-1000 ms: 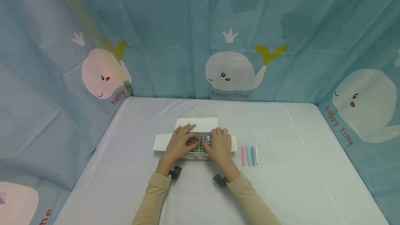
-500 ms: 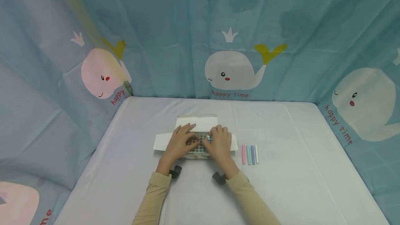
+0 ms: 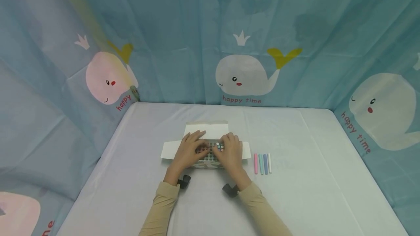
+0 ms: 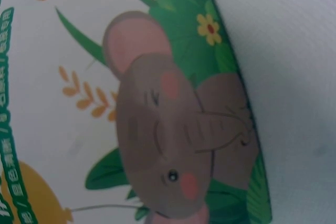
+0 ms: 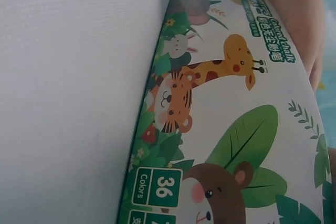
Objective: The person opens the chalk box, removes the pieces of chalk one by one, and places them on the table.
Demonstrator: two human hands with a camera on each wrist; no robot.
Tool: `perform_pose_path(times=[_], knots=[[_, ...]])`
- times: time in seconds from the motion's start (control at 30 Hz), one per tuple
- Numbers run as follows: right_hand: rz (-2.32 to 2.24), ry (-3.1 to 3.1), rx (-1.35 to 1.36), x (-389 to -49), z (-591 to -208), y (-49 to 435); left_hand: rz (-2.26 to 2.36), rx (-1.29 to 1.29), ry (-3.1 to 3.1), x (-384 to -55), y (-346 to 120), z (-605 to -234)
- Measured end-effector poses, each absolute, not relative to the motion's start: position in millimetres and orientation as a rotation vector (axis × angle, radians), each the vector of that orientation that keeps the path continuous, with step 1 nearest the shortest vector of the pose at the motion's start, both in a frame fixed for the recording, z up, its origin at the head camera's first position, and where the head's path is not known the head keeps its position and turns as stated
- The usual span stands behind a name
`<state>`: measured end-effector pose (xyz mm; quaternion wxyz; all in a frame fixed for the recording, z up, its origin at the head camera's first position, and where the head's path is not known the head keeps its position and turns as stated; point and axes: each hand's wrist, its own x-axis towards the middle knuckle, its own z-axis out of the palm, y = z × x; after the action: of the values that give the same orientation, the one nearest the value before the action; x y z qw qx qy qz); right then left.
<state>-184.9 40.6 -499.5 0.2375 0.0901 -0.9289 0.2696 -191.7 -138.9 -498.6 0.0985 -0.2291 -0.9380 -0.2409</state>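
Note:
A printed chalk box [image 5: 220, 103], its front marked "Colored chalk" and "36 Colors", stands in mid-table with its flaps spread. Inside, a grid of dark round openings [image 3: 211, 152] shows between the hands. My left hand [image 3: 189, 151] lies over the left part of the box, fingers spread and gently bent, thumb near the grid. My right hand [image 3: 231, 151] bends over the right part. Pale chalk ends [image 3: 218, 145] show between its thumb and fingers; I cannot tell whether it pinches one. In the left wrist view, the box's elephant print [image 4: 168, 124] fills most of the picture.
Several chalk sticks [image 3: 265, 164], pink, green, blue and white, lie side by side right of the box. White side flaps [image 3: 170, 149] stick out, and the lid [image 3: 210, 128] is folded back. A whale-print curtain [image 3: 183, 72] hangs behind the white-covered table [image 3: 311, 177].
My right hand has shifted slightly and its fingers have moved a little, so more pale chalk ends show beside the thumb. My left hand and the loose chalk sticks stay in place.

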Motion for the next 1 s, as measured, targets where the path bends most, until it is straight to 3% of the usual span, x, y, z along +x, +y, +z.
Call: perform_pose_path(times=[1.0], knots=[[1.023, -2.466, 0.34, -187.2, -497.6, 49.6, -0.749, -0.689, -2.748, -192.3, -138.9, -498.7]])
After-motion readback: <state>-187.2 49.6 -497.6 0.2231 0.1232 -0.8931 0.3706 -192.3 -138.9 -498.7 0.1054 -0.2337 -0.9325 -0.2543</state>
